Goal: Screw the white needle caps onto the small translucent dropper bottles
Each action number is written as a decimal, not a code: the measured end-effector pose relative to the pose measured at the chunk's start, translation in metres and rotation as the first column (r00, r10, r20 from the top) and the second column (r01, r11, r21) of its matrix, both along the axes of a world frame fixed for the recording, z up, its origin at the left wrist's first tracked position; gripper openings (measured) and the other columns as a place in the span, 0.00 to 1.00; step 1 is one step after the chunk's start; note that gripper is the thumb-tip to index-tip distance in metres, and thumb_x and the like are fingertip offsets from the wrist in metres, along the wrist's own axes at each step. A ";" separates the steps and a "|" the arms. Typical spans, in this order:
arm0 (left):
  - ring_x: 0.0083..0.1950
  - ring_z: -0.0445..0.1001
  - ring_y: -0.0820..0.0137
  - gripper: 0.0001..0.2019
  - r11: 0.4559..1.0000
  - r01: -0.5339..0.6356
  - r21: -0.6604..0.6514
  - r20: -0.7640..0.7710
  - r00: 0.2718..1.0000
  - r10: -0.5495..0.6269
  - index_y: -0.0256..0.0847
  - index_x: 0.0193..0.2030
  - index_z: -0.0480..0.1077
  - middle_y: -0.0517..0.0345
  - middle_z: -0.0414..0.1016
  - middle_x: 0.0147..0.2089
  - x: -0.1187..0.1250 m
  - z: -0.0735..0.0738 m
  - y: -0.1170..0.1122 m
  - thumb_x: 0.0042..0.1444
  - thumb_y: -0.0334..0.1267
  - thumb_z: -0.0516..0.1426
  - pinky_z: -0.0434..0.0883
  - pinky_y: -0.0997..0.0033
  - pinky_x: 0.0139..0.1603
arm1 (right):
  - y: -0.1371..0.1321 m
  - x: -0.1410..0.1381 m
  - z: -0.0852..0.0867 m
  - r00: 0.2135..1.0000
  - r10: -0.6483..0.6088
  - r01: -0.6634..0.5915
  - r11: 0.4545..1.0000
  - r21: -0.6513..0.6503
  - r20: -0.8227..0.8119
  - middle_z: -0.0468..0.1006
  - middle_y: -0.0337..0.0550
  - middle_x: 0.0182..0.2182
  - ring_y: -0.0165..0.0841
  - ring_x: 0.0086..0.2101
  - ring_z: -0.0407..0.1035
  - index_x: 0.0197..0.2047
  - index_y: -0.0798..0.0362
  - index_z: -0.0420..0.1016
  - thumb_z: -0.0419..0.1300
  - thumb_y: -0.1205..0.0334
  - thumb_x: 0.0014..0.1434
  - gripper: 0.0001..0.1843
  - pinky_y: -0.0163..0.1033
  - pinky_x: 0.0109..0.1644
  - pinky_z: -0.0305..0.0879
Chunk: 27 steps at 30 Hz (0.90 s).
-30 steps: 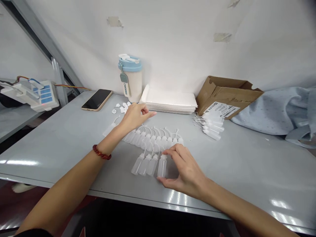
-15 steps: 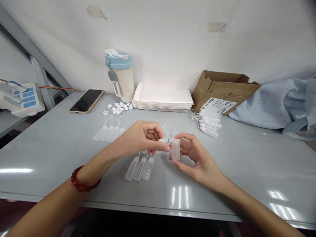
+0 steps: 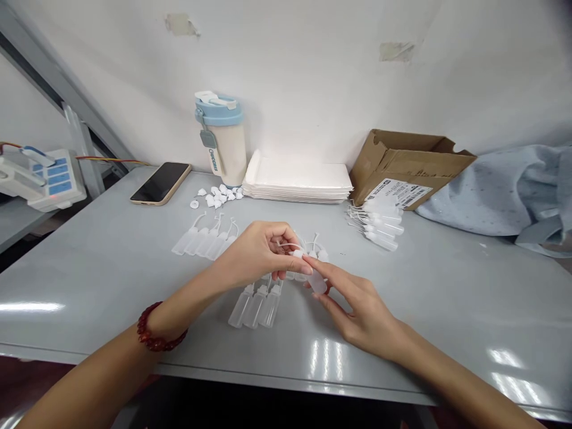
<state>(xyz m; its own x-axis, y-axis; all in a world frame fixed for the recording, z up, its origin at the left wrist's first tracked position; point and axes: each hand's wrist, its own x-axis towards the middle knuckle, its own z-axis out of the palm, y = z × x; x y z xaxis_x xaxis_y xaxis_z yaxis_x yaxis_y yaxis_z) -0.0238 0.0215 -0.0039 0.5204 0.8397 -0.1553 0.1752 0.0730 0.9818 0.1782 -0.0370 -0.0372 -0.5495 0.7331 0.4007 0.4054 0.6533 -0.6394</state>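
My right hand (image 3: 357, 304) holds a small translucent plastic bottle (image 3: 317, 281) above the grey table (image 3: 447, 298), fingers wrapped round its body. My left hand (image 3: 263, 253) pinches the white cap at the bottle's top, thumb and fingers closed on it. The two hands meet over the middle of the table. Just below them three similar bottles (image 3: 254, 305) lie side by side. A further row of bottles (image 3: 205, 239) lies to the left, and part of another row (image 3: 313, 249) shows behind my hands.
A pile of small white caps (image 3: 218, 195) lies near a blue-lidded tumbler (image 3: 222, 140). A phone (image 3: 161, 183) lies at the back left. White trays (image 3: 299, 179), a cardboard box (image 3: 406, 167) with bottles (image 3: 378, 226) before it, and a blue cloth (image 3: 504, 190) line the back.
My left hand came back from the cap pile to the middle. My right hand lifted a bottle off the table, and both hands now meet on it, with the bottle tilted.
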 end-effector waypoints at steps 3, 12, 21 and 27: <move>0.21 0.67 0.79 0.13 1.000 0.017 -0.004 -0.023 1.000 -0.017 0.36 0.28 0.67 0.66 0.70 0.21 0.001 0.002 -0.001 0.44 0.38 0.67 0.66 0.82 0.19 | 0.001 0.000 0.000 0.999 0.040 -0.039 0.997 0.059 -0.018 0.70 0.49 0.54 0.34 0.55 0.66 0.68 0.46 0.46 0.48 0.79 0.59 0.37 0.43 0.52 0.71; 0.21 0.69 0.79 0.11 0.997 0.052 -0.052 -0.022 0.998 -0.053 0.36 0.31 0.69 0.66 0.70 0.19 0.002 0.006 -0.002 0.45 0.36 0.66 0.68 0.81 0.21 | 0.002 0.003 0.006 0.999 0.027 -0.022 0.991 0.130 -0.038 0.69 0.47 0.57 0.35 0.56 0.66 0.67 0.45 0.52 0.48 0.79 0.60 0.35 0.44 0.54 0.71; 0.25 0.73 0.76 0.09 0.998 0.046 -0.030 0.051 0.998 -0.044 0.36 0.35 0.74 0.62 0.73 0.23 0.003 0.003 -0.004 0.50 0.38 0.64 0.72 0.78 0.27 | 0.001 0.001 0.006 0.992 -0.104 0.118 0.960 0.255 -0.064 0.76 0.50 0.49 0.34 0.48 0.72 0.64 0.49 0.59 0.52 0.79 0.59 0.32 0.40 0.49 0.74; 0.28 0.76 0.75 0.07 0.994 0.112 -0.014 0.011 0.994 -0.112 0.35 0.38 0.75 0.58 0.77 0.25 0.000 0.009 -0.003 0.56 0.36 0.59 0.74 0.80 0.30 | 0.002 0.002 0.001 0.985 -0.158 0.171 0.937 0.305 -0.067 0.78 0.50 0.43 0.34 0.43 0.74 0.60 0.53 0.63 0.54 0.78 0.58 0.27 0.38 0.44 0.75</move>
